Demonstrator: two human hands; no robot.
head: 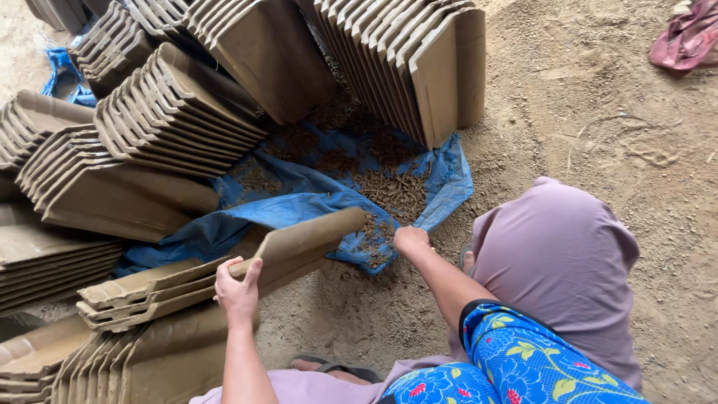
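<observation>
Left hand (pixel 238 288) is gripping clay tile (pixel 299 243) edge, arm extended. Right hand (pixel 410 238) is reaching right of tile, fingers closed, touching blue tarp (pixel 299 202) debris.

Left hand (pixel 238 290) grips the near edge of a tilted clay roof tile (pixel 299 243), lying just beside the blue tarp (pixel 299 202). Right hand (pixel 410 238) is closed at the tarp's near corner, touching brown clay scraps (pixel 393 191). Tile stacks (pixel 176 112) ring the tarp's far side.

stacked tiles (pixel 179 120), pink cloth (pixel 688 41)
</observation>
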